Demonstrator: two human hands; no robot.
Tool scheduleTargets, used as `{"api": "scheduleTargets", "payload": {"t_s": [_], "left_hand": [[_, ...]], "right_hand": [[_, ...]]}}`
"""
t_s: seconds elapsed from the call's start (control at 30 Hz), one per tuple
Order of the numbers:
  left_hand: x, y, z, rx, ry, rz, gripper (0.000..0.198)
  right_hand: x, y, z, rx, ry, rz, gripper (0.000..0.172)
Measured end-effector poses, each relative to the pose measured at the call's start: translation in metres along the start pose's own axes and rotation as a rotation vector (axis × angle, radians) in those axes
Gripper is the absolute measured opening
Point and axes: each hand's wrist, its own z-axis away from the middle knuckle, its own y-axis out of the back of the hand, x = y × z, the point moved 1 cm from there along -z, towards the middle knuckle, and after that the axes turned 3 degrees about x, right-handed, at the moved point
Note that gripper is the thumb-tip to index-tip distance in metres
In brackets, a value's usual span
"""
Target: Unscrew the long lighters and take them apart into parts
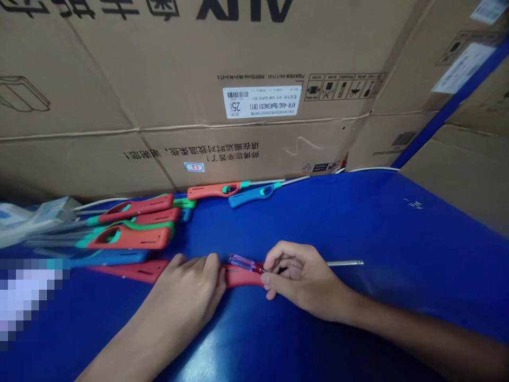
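Note:
A red long-nosed lighter (242, 277) lies flat on the blue table (397, 233), its metal nozzle (345, 262) pointing right. My left hand (191, 289) presses down on the lighter's handle end. My right hand (296, 276) pinches a small screwdriver with a clear blue-and-red handle (242, 261), its tip set against the lighter's body. Both hands rest on the tabletop close together.
Several red, green and blue lighters (131, 236) are piled at the left. Two more lighters (238, 191) lie by the cardboard boxes (254, 79) that wall off the back. Clear packaging (35, 217) sits at the far left.

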Motion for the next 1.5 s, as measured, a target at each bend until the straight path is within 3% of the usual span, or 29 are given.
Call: {"api": "scheduleTargets", "payload": {"t_s": [0.33,0.43,0.6,0.83,0.97,1.1,1.33,1.5], "left_hand": [[0.005,0.001,-0.001,-0.077,0.174,-0.031,0.033],[0.005,0.003,-0.001,-0.032,0.197,-0.038,0.036],[-0.002,0.002,0.0,0.057,0.122,0.078,0.033],[-0.014,0.004,0.001,0.047,0.008,0.328,0.032],[-0.018,0.007,0.005,-0.025,-0.034,0.444,0.027],[-0.018,0.007,0.008,-0.071,-0.027,0.398,0.031],[-0.011,0.0,0.001,0.1,-0.075,0.195,0.039],[-0.012,0.004,0.004,0.09,0.034,0.267,0.036]], "right_hand": [[-0.002,-0.002,0.003,-0.032,-0.024,-0.018,0.015],[-0.003,-0.003,0.003,-0.044,-0.037,-0.013,0.015],[-0.001,-0.001,0.001,-0.042,-0.011,-0.024,0.015],[0.0,-0.002,0.005,-0.025,0.031,0.135,0.009],[0.0,-0.002,0.005,-0.005,0.072,0.153,0.009],[0.0,-0.001,0.004,-0.005,0.073,0.143,0.009],[0.001,-0.004,0.006,-0.005,0.058,0.153,0.008],[-0.002,-0.003,0.008,0.012,0.108,0.044,0.021]]}}
